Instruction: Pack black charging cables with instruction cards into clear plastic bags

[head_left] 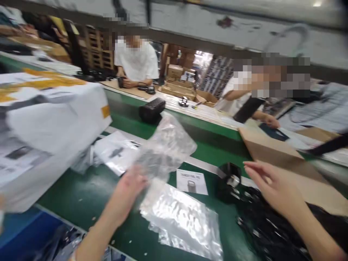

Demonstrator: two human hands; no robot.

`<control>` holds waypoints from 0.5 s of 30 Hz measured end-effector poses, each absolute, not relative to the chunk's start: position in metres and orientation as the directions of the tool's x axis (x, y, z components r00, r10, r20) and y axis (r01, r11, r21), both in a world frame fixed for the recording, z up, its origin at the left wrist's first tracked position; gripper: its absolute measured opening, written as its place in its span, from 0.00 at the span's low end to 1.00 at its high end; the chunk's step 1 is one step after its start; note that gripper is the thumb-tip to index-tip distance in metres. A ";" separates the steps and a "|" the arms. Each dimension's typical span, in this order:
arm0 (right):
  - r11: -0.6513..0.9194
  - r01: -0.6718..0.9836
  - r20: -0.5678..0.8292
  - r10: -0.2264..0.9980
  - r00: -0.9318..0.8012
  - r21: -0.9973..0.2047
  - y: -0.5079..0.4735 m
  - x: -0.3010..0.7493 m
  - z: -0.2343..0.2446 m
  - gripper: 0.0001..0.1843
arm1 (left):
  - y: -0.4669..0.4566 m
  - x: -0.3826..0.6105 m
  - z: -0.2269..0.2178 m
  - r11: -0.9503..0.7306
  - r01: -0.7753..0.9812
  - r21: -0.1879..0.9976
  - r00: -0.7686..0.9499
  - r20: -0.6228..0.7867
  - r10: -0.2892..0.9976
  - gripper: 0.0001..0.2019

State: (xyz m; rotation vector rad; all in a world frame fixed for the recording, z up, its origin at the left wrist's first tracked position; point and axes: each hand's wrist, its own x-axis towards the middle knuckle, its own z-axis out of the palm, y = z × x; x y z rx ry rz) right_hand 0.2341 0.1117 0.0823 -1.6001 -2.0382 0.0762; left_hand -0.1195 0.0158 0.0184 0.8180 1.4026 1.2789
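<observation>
My left hand [129, 188] grips a clear plastic bag [165, 145] by its lower edge and lifts it off the green table [89, 195]. My right hand [272, 181] hovers with fingers stretched out and apart, holding nothing, just right of a small black cylinder-shaped item [228, 181]. A stack of more clear bags [182, 217] lies flat below the raised bag. Beside the stack rests a small printed leaflet [191, 181]. A heap of black straps or cords [272, 228] sits under my right forearm.
A large white carton [40, 119] fills the left side. A brown cardboard sheet [274, 152] lies at the right. A black speaker-like box [152, 108] stands on the green conveyor [217, 137]. Two other people work across the belt, with boxes behind them.
</observation>
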 end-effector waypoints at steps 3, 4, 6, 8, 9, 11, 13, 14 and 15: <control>0.654 0.710 0.412 0.741 -0.530 -0.263 0.071 0.133 0.067 0.22 | -0.004 -0.131 0.019 0.297 -0.092 0.950 0.027 -0.296 0.955 0.32; 0.728 0.658 0.392 0.672 -0.628 -0.193 0.060 0.105 0.058 0.27 | -0.007 -0.137 0.021 0.296 0.028 0.955 0.066 -0.298 0.952 0.29; 0.792 0.604 0.359 0.591 -0.723 -0.089 0.049 0.062 0.039 0.31 | -0.012 -0.156 0.025 0.246 0.354 0.902 -0.080 -0.233 0.969 0.19; 0.804 0.594 0.308 0.573 -0.759 -0.031 0.050 0.040 0.023 0.30 | -0.013 -0.184 0.028 0.266 0.608 0.749 -0.347 -0.051 0.936 0.15; 0.796 0.605 0.293 0.584 -0.757 -0.024 0.054 0.036 0.017 0.29 | -0.013 -0.199 0.029 0.308 0.652 0.693 -0.440 0.014 0.898 0.16; 0.769 0.638 0.289 0.620 -0.730 -0.037 0.060 0.037 0.010 0.28 | -0.011 -0.227 0.026 0.401 0.698 0.593 -0.560 0.103 0.822 0.19; 0.735 0.676 0.314 0.655 -0.687 -0.054 0.065 0.044 0.007 0.25 | -0.007 -0.247 0.018 0.474 0.727 0.497 -0.607 0.142 0.782 0.22; 0.721 0.690 0.327 0.668 -0.669 -0.062 0.066 0.048 0.007 0.22 | -0.004 -0.252 0.013 0.500 0.736 0.456 -0.616 0.145 0.775 0.24; 0.710 0.700 0.336 0.679 -0.653 -0.076 0.066 0.051 0.008 0.18 | -0.002 -0.256 0.008 0.521 0.742 0.422 -0.621 0.140 0.771 0.24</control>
